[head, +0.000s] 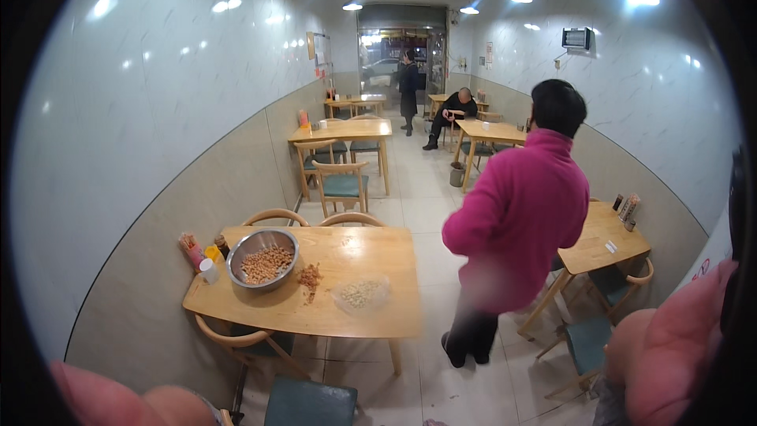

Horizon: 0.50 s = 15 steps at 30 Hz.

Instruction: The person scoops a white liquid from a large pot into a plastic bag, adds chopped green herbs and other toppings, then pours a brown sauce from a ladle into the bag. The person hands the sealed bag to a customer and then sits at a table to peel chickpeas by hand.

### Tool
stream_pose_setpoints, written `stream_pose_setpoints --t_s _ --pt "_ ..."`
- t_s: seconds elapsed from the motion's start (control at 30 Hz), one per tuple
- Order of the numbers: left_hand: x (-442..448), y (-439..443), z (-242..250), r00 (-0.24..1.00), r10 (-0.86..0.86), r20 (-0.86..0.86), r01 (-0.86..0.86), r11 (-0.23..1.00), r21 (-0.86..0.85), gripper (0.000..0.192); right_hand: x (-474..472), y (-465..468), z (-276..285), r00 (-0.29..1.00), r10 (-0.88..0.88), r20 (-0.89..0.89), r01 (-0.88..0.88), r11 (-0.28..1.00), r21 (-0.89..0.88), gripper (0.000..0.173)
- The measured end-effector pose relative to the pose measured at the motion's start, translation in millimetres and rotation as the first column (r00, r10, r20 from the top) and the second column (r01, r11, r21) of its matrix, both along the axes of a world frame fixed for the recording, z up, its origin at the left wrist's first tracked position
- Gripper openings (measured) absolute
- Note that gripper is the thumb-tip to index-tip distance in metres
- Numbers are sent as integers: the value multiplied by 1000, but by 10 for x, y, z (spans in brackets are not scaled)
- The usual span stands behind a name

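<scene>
My left hand (127, 399) is raised close to the camera at the bottom left edge, cut off by the rim. At the lower right edge is my right hand (668, 349), also very near and partly outside the picture. Neither hand shows its full fingers, and what they touch is hidden. Before me stands a wooden table (236, 307). On it a steel bowl (232, 266) holds many shelled peanuts (266, 263). Beside the bowl lies a small heap of reddish peanut skins (309, 280). Pale peeled peanuts (361, 294) rest on a clear plastic bag.
A person in a pink fleece (526, 219) stands right of the table, back to me. Green-seated chairs (310, 402) surround the tables. A white cup (208, 271) stands by the left wall. Farther back, one person (409, 86) stands and another (458, 109) sits.
</scene>
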<state>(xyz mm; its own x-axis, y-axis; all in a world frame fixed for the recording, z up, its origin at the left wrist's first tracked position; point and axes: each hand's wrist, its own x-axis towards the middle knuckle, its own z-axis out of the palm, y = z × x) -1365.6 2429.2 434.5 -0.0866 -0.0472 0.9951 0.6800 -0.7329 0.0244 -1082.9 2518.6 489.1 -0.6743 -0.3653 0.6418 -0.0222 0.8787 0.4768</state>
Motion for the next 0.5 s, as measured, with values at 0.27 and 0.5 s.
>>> stream_pose_setpoints --t_s 0.27,0.5 --pt "-793 521 -816 961 268 -59 -269 963 1 63 191 1138 -640 951 -109 -290 -3 932 -363 33" --pt "-739 540 -3057 895 382 -231 -322 194 -927 56 517 2167 -4169 552 -398 732 812 57 -581 48"
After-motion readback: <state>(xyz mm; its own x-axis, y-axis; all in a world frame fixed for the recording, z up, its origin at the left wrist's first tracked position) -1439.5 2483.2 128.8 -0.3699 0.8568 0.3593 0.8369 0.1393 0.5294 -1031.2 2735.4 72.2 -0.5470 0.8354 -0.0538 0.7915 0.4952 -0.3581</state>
